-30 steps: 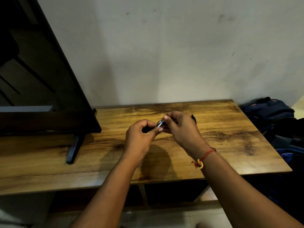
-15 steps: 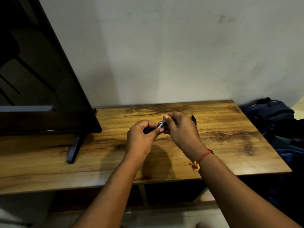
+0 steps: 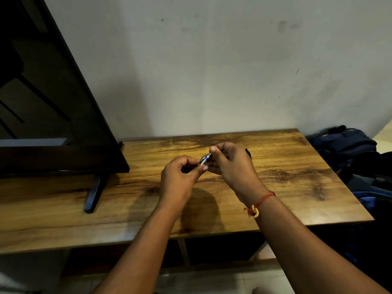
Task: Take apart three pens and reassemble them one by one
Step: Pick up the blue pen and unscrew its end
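- Left hand (image 3: 178,177) and right hand (image 3: 231,164) meet above the middle of the wooden tabletop (image 3: 297,187), raised clear of its surface.
- Pen (image 3: 205,160): a short silver stretch with a blue band shows between the two hands; the rest is hidden inside the fists.
- Left fingers (image 3: 200,169) are pinched around the pen's lower end; the right fingers (image 3: 212,150) are pinched on its upper tip.
- A dark object (image 3: 248,153) juts out behind the right hand; whether it is a pen part cannot be told.
- Red thread (image 3: 259,202) with a yellow knot circles the right wrist.
- Dark screen (image 3: 53,124) on a slim foot (image 3: 93,194) stands on the tabletop's left part, well apart from the hands.
- Blue bags (image 3: 347,149) lie on the floor beside the tabletop's right edge.
- Pale, marked wall (image 3: 212,71) rises directly behind.
- The hands cast a shadow (image 3: 199,209) on the wood beneath them.
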